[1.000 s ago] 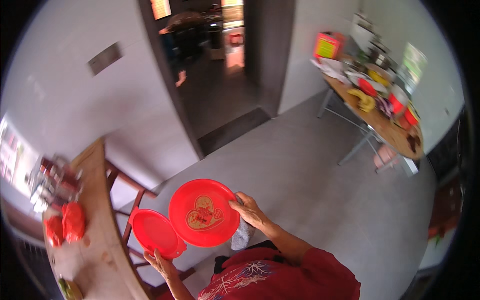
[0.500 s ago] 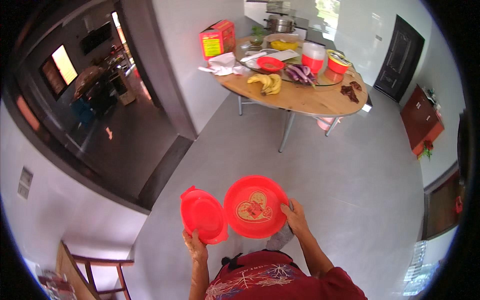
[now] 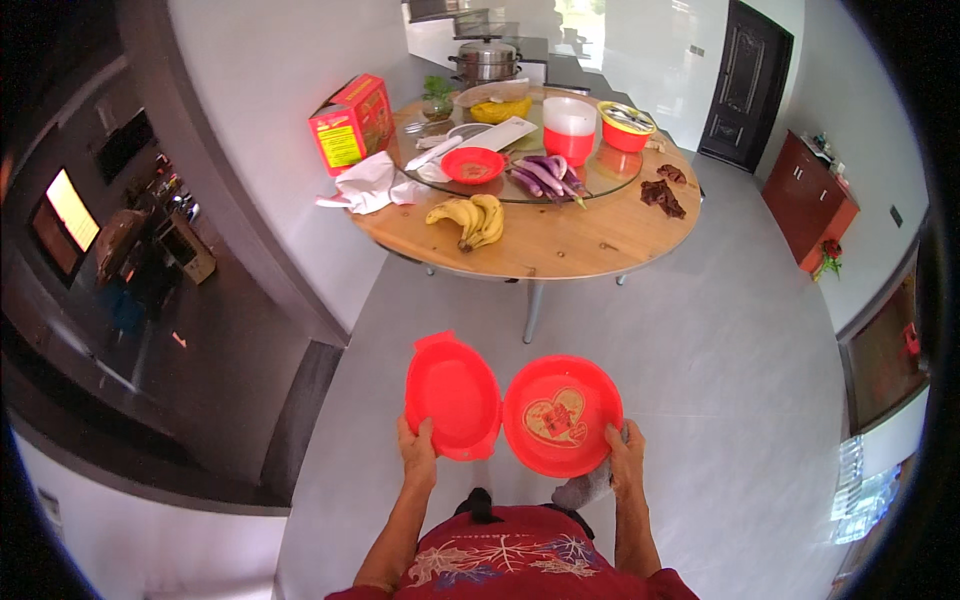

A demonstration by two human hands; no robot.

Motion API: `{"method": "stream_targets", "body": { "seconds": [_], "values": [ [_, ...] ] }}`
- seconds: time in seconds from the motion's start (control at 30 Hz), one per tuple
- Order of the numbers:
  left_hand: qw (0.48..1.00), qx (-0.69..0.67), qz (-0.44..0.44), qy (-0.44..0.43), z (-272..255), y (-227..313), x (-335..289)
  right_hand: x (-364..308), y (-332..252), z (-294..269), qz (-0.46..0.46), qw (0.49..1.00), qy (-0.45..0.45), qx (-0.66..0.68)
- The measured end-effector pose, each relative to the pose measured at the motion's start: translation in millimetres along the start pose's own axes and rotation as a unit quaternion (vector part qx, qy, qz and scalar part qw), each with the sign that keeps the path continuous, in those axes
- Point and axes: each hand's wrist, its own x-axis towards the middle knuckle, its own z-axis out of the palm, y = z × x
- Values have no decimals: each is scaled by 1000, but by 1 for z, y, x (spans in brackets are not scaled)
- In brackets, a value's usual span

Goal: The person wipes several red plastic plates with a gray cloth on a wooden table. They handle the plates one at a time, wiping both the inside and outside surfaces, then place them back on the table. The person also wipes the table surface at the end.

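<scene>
two edge grips, drop risk
i see left hand [image 3: 417,450] pinching red handled tray [image 3: 452,395], right hand [image 3: 626,455] holding red round plate [image 3: 592,392], both over floor [image 3: 720,450] before the bench [image 3: 560,262]; slack grip could tip either.

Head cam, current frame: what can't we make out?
All in the head view:
Left hand: most fingers hidden beneath the red dish.
Right hand: most fingers hidden behind the round red plate.
Grey item: partly covered by that plate; unclear whether it's held.
Metal pot: contents hidden by its lid.
Brown pieces on the table: too small to identify.
Dark room: cut off by the lens rim, too dim.
</scene>
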Motion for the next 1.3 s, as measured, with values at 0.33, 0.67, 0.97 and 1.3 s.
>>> {"method": "stream_targets", "body": {
  "seconds": [0.33,0.67,0.97,1.3],
  "values": [
    [998,13,-43,-48,137,-40,112,135,-23,-28,-8,998,59,-8],
    [999,19,-28,-8,249,-104,206,298,-66,-31,-26,999,-37,-15],
    [994,94,55,2,292,-134,275,368,-57,-30,28,999,-16,-6],
    [837,507,204,-21,305,-42,287,403,-40,21,-9,998,53,13]
  ]
}}
